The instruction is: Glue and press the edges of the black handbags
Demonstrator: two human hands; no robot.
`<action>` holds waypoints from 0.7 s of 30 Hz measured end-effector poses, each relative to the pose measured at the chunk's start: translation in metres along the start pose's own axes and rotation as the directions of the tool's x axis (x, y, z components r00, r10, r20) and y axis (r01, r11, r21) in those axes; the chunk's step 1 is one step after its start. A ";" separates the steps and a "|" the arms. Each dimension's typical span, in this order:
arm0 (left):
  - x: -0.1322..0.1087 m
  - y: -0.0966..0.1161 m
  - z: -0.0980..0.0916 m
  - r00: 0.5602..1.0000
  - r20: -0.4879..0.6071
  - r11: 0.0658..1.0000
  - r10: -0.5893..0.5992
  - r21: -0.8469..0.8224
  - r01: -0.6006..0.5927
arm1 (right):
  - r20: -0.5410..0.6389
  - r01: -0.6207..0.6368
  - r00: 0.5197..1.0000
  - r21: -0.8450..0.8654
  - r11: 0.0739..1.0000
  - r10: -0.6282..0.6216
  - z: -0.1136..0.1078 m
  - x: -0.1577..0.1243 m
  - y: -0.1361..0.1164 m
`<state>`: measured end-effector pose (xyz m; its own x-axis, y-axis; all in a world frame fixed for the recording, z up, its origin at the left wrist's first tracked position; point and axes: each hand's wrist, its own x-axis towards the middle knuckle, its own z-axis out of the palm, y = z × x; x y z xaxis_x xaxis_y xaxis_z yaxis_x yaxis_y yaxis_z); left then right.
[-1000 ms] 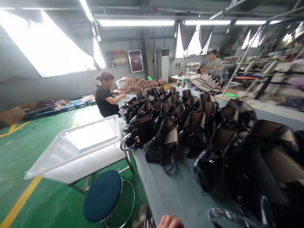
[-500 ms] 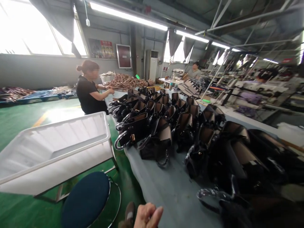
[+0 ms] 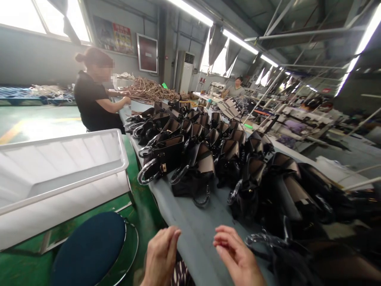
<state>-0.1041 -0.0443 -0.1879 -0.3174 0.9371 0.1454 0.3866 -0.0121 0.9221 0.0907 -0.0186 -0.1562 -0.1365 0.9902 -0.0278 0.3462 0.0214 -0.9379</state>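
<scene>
My left hand (image 3: 162, 254) is low in the view, at the near edge of the grey-blue table (image 3: 198, 226). Its fingers are curled in and its thumb lies against the index finger; whatever may be inside is hidden. Across a gap, my right hand (image 3: 233, 254) is above the tabletop with loosely bent fingers, the thumb apart and nothing held. Nearest to it is a black handbag (image 3: 285, 258) at the lower right, with a plastic-wrapped handle. Several more handbags stand farther up, among them one with a gold clasp (image 3: 171, 155). Neither hand touches a bag.
A round blue stool (image 3: 92, 246) and a large white tub (image 3: 123, 159) on a metal frame stand to the left. A co-worker in black (image 3: 92, 99) sits at the far left side, by a heap of brown strips (image 3: 149, 89). Sewing machines (image 3: 216, 87) stand beyond.
Two hands now show, where only one fist-like hand was visible at the bottom before. The view has shifted forward and right. The co-worker's arms remain extended over the table; the bags lie as before.
</scene>
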 end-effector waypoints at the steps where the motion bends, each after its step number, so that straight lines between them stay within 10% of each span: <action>1: 0.020 0.006 -0.004 0.998 -0.036 0.998 0.046 0.050 -0.044 | -0.032 -0.075 0.997 0.001 0.997 0.075 0.004 0.011 0.000; 4: 0.072 0.033 -0.009 0.998 -0.066 0.999 0.007 -0.038 -0.010 | -0.092 -0.219 0.971 0.026 0.975 0.221 0.012 0.042 -0.007; 6: 0.090 0.053 -0.007 0.988 0.120 0.930 -0.099 -0.342 0.135 | -0.072 -0.201 0.975 0.106 0.974 0.209 0.014 0.056 -0.020; 9: 0.091 0.071 -0.001 0.916 0.401 0.496 -0.022 -0.791 0.358 | -0.033 -0.109 0.991 0.348 0.931 0.128 0.015 0.061 -0.043; 13: 0.070 0.070 0.007 0.897 0.438 0.093 0.055 -0.897 0.432 | -0.128 -0.065 0.982 0.462 0.884 0.139 0.021 0.053 -0.066; 21: 0.029 0.064 0.013 0.932 0.328 0.380 0.152 -0.890 0.251 | -0.247 0.245 0.937 -0.047 0.968 -0.249 0.035 0.029 -0.087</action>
<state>-0.0776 -0.0133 -0.1288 0.0466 0.9863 0.1581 -0.7038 -0.0799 0.7059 0.0242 0.0031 -0.0876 0.0148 0.9562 0.2925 0.3454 0.2696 -0.8989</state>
